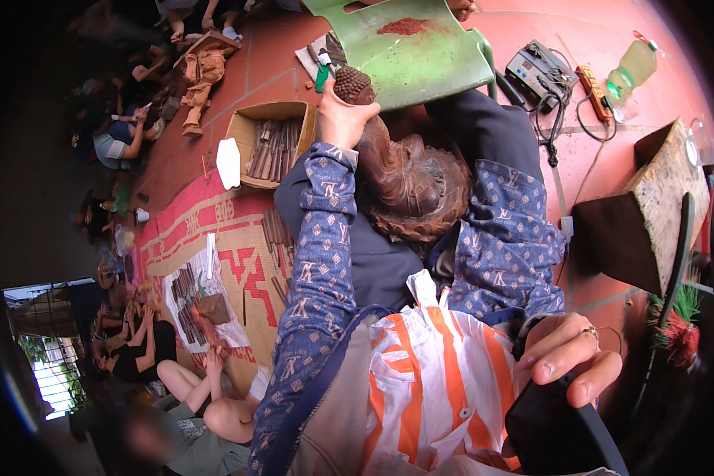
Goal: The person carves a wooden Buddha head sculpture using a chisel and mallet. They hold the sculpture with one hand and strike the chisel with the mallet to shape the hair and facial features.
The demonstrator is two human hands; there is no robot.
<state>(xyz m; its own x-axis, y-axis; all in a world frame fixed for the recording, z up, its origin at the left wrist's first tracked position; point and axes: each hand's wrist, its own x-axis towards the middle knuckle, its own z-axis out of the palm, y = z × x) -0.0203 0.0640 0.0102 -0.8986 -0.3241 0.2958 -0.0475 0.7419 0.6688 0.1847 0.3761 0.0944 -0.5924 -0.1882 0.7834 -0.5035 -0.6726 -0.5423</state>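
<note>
A dark brown carved wooden statue (412,182) lies between my legs, its knobbed head pointing away from me and its wide base towards me. My left hand (343,119) is wrapped round it just below the head, thumb across the neck. Close to the view at the lower right, my right hand (573,353), with a ring on one finger, has its fingers bent over a smooth black object (551,424). What that object is, and where the thumb sits, I cannot make out.
A green plastic chair (408,55) bearing reddish dust stands ahead. A cardboard box (242,131) of chisel-like tools is at left, beside a patterned mat (238,254) with more tools. Right are a power box (539,67), power strip (593,91), bottle (636,67) and wooden block (642,206). Several people sit at left.
</note>
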